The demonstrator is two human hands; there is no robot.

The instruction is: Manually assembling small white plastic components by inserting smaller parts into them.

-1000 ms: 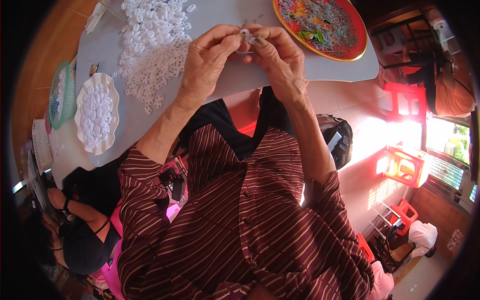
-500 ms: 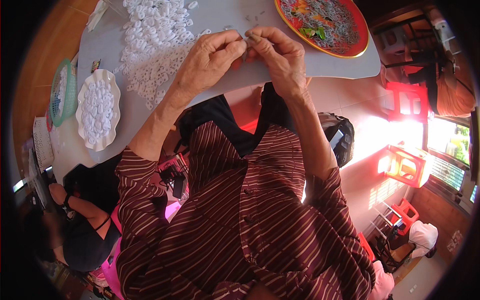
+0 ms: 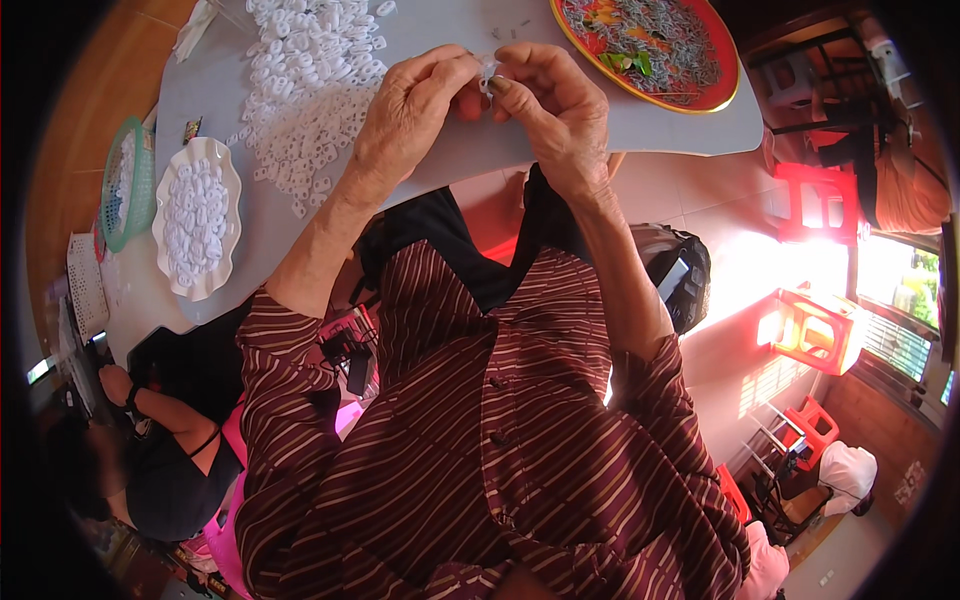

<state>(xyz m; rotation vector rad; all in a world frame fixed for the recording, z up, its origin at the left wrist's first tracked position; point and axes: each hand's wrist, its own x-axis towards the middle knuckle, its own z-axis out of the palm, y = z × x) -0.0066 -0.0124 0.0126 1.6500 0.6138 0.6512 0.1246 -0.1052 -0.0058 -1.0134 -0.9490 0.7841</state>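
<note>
Above the grey table (image 3: pixel 440 185), a small white plastic piece (image 3: pixel 488 72) shows between my fingertips. My left hand (image 3: pixel 415 105) pinches it from the left. On the other side, the thumb and curled fingers of my right hand (image 3: pixel 562 115) close on it; the thumb tip lies against its lower part. Left of my hands lies a spread of small flat white plastic parts (image 3: pixel 300 140). Larger white oval parts (image 3: pixel 310 50) are heaped behind them. A round red tray (image 3: pixel 722 70) with a yellow rim, full of small grey metal-looking pieces (image 3: pixel 660 40), stands to the right.
A scalloped white dish (image 3: pixel 232 225) of white ovals and a green basket (image 3: pixel 148 190) stand at the left. A seated person (image 3: pixel 175 450) is at lower left. Red stools (image 3: pixel 812 330) and a black bag (image 3: pixel 690 285) are on the right.
My fingertips have parted a little, and the white piece shows more plainly between them. My left hand has shifted slightly left; the trays and heaps have stayed put.
</note>
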